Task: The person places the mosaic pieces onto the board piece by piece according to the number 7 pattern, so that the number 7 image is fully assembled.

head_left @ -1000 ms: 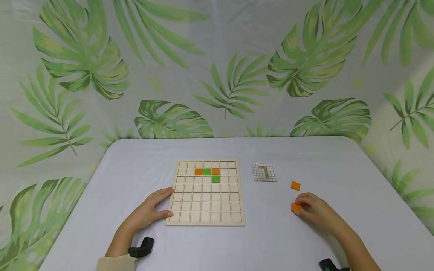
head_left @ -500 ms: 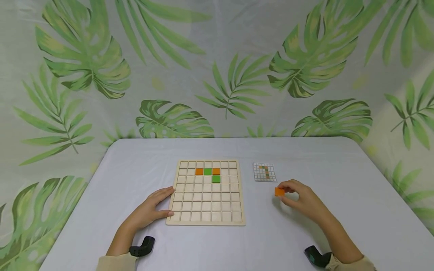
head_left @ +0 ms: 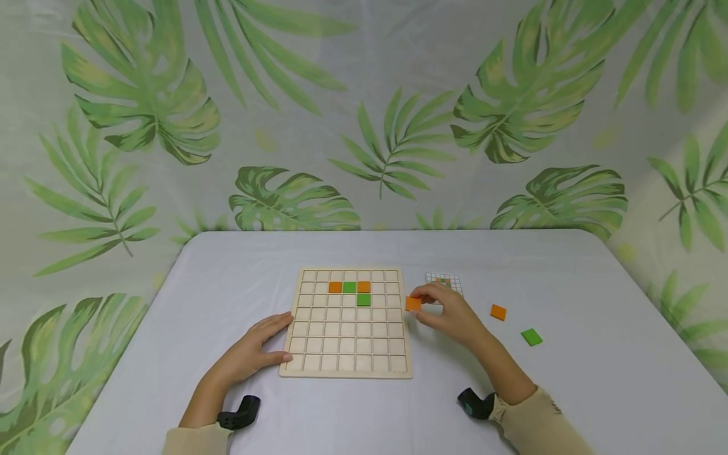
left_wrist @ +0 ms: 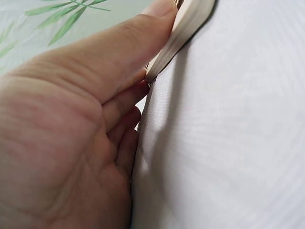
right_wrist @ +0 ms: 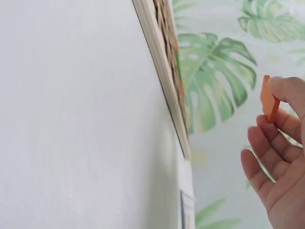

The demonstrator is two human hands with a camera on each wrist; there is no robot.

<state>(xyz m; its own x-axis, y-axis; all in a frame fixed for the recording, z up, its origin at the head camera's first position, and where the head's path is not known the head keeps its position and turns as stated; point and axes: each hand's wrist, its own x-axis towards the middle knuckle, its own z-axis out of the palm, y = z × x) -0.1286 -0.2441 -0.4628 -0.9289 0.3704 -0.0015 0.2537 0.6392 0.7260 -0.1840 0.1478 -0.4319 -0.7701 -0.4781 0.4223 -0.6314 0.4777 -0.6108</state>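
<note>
A square wooden grid board (head_left: 341, 347) lies on the table, with two orange tiles and two green tiles set in its upper cells, among them a green tile (head_left: 363, 300) below the right-hand orange tile (head_left: 363, 287). My left hand (head_left: 250, 349) rests against the board's left edge, thumb and fingers spread and fairly straight. Between thumb and fingertips, my right hand (head_left: 449, 313) pinches an orange square tile (head_left: 413, 304) just beyond the board's right edge. In the right wrist view that orange tile (right_wrist: 269, 100) is held up off the table, the other fingers loosely bent.
A small printed grid card (head_left: 449, 279) lies right of the board, partly hidden by my right hand. Farther right on the white table (head_left: 597, 284) are a loose orange tile (head_left: 498, 312) and a loose green tile (head_left: 531, 337). A leaf-patterned cloth (head_left: 392, 145) hangs behind.
My right hand has picked up the nearer orange tile and carried it left to the board's edge, uncovering the loose green tile and covering part of the card. My left hand stays put.
</note>
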